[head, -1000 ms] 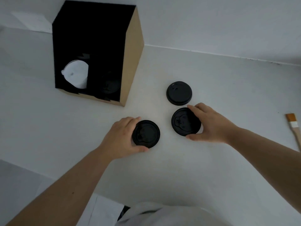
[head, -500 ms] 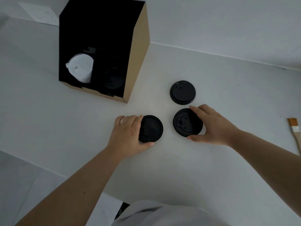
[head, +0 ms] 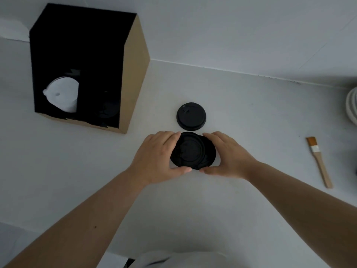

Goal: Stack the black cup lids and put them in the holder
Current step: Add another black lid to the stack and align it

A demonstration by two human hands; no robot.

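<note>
My left hand (head: 156,155) grips a black lid (head: 187,150) by its left edge and holds it partly over a second black lid (head: 209,152). That second lid lies on the white counter, with my right hand (head: 229,154) gripping its right edge. The two lids overlap but are not lined up. A third black lid (head: 191,116) sits alone just behind them. The holder (head: 133,84), a brown cardboard box with a black inside, stands at the back left. Its left slot holds white lids (head: 62,94); its right slot holds black lids (head: 107,110), hard to make out in the dark.
A small wooden-handled brush (head: 318,161) lies on the counter to the right. A stack of white plates (head: 352,105) shows at the right edge. The wall runs along the back of the counter (head: 251,117).
My left hand has carried its lid to the right until it overlaps the lid under my right hand. The third lid has stayed put.
</note>
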